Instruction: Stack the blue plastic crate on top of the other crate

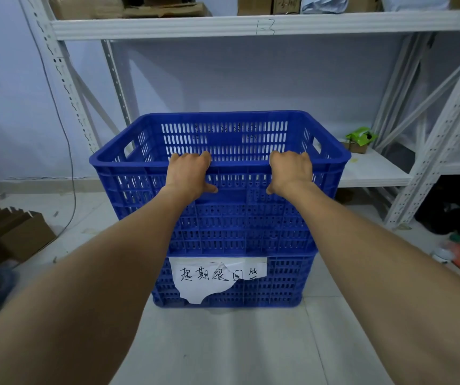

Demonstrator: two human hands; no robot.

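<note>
Under both hands' grip (240, 170), crate rim (240, 164)

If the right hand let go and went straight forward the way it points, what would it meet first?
Most likely the far slotted wall of the top blue crate, since the right hand grips the near rim pointing inward. Depth is hard to judge.

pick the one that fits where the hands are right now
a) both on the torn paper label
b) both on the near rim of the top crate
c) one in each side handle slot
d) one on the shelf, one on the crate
b: the left hand and right hand both curl over the near rim of the top crate, which sits on the lower crate.
</note>
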